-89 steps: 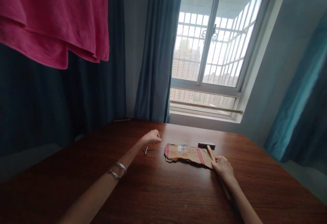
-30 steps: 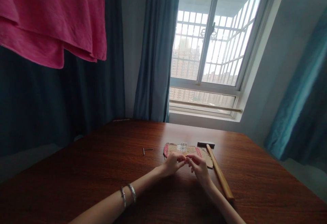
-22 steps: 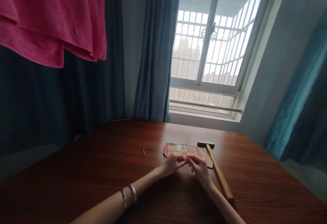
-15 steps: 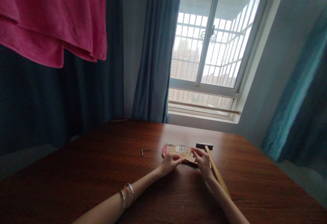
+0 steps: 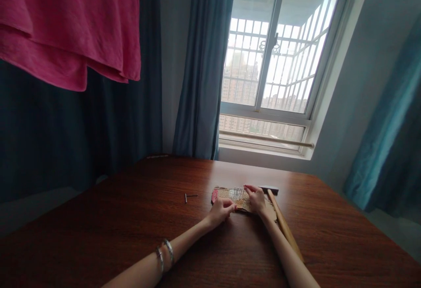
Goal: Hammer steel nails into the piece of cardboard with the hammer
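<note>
On the table lies a thin tan board, dotted with small marks or holes and pink at its left end. Several nails stand upright in a row on it. My left hand is closed at the board's near edge, thumb and fingertips pinching it there. Above the board, my right hand pinches a nail at the right end of the row; its lower end is hard to make out. Just right of this hand lies a hammer with a wooden handle and dark head.
Two loose nails lie left of the board on the brown wooden table. Beyond its far edge are a blue curtain and a barred window. A pink cloth hangs at upper left.
My right hand has moved slightly left with the nail, up to the row of standing nails. My left hand stays at the board's near edge. The view has shifted slightly.
</note>
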Demonstrator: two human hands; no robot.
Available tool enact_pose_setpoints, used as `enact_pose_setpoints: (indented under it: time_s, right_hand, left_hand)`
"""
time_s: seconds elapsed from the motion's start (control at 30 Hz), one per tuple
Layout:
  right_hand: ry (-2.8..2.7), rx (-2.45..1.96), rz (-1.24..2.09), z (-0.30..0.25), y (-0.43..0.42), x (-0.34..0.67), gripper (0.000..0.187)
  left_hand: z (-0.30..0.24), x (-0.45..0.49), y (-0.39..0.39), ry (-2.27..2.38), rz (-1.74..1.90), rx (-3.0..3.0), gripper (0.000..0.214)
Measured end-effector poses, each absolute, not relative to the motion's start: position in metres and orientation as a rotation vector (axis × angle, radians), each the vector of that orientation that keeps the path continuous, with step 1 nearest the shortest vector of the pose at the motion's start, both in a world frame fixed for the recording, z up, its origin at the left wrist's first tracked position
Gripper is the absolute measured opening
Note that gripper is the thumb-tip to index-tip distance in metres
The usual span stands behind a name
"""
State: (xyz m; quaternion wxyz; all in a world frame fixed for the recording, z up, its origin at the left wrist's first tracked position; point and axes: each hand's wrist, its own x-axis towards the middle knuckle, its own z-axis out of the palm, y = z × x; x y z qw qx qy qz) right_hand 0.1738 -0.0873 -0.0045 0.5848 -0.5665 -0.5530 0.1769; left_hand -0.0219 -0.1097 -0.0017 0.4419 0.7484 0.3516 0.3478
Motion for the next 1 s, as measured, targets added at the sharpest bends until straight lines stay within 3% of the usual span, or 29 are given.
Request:
enact_pose_setpoints:
  time_s: [0.77,1.0]
  right_hand:
    - [-1.359,-1.323,0.392,-0.009,-0.092,0.172,0.027]
    - [-1.404,-1.326,0.382,-0.009,-0.093,0.170,0.027]
  left_hand:
    - [-0.004,-0.023,-0.112,0.862,0.837,1.815,0.040]
    - [0.017,-0.027,-0.105,0.942,1.197,1.907,0.031]
